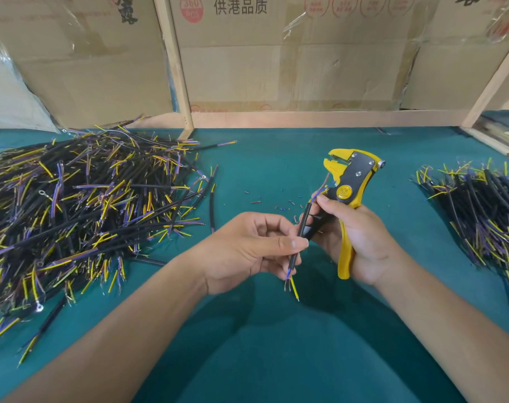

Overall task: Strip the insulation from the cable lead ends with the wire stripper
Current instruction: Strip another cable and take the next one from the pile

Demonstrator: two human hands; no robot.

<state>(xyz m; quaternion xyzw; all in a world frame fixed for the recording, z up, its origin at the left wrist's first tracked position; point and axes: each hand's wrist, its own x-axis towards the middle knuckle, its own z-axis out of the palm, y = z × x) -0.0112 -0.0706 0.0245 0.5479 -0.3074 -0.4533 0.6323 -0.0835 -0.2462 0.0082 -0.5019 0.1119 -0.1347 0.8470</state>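
Observation:
My right hand (355,237) grips the handles of a yellow and black wire stripper (349,181), its jaws pointing up and away. My left hand (247,248) pinches a short black cable (302,228) between thumb and fingers, just left of the stripper. The cable's upper leads (324,184), brown and blue, reach toward the stripper's jaws without sitting in them. Its lower leads (292,283), blue and yellow-green, hang below my left hand with bare tips.
A big heap of black cables (72,205) with coloured leads covers the left of the green table (276,158). A smaller bundle (480,210) lies at the right. Small bits of stripped insulation (264,199) are scattered behind my hands. Cardboard and a wooden frame (305,117) close the back.

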